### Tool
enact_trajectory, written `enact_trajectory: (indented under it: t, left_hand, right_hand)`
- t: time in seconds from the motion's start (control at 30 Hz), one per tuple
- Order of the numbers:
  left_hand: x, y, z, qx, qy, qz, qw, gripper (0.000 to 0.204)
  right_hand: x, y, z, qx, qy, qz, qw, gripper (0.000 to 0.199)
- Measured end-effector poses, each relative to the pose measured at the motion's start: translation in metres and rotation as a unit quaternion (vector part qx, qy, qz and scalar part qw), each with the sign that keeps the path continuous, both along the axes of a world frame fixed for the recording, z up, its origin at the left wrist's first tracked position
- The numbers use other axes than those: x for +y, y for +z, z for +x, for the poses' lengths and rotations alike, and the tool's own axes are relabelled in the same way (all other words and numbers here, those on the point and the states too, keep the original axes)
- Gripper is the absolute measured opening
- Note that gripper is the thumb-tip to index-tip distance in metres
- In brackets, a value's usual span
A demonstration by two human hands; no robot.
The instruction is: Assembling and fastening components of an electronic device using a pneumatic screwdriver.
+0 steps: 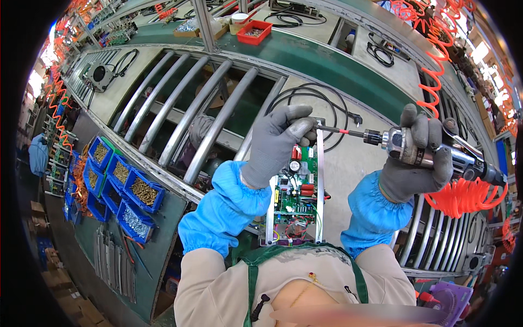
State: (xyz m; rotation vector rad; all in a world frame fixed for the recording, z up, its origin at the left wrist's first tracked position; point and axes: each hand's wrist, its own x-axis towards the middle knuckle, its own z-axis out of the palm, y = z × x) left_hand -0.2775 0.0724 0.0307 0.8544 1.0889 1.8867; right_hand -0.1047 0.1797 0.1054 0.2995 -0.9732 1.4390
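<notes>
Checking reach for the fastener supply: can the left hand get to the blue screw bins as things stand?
Probably yes, once freed. The blue screw bins sit open-topped at the person's left with nothing over them. But the left hand is pinching the screwdriver bit above the circuit board, so it must let go first.

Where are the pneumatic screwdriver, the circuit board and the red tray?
pneumatic screwdriver (406,146): head view, on its metal body, in the right hand's grip.
circuit board (294,191): head view, on the green face, below the left hand.
red tray (254,32): head view, on its front wall, far side of bench.
</notes>
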Motion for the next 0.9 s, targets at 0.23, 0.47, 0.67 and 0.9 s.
enact_trajectory:
  t: [0.23,0.47,0.67,0.9]
  left_hand:
    - [0.037,-0.022,-0.046,0.621,0.121,-0.003,0.775,0.043]
    - [0.063,-0.012,-0.016,0.737,-0.025,-0.261,0.623,0.056]
    - [0.062,-0.023,-0.018,0.723,0.0,-0.186,0.666,0.048]
    - [0.058,-0.026,-0.014,0.713,0.017,-0.174,0.679,0.043]
  right_hand:
    - [0.018,0.002,0.011,-0.013,-0.066,0.009,0.998,0.041]
    - [0.031,-0.011,0.002,-0.098,-0.12,0.028,0.987,0.042]
    - [0.034,-0.015,-0.016,-0.165,-0.132,0.067,0.975,0.046]
    - [0.033,-0.025,-0.026,-0.202,-0.106,0.055,0.972,0.05]
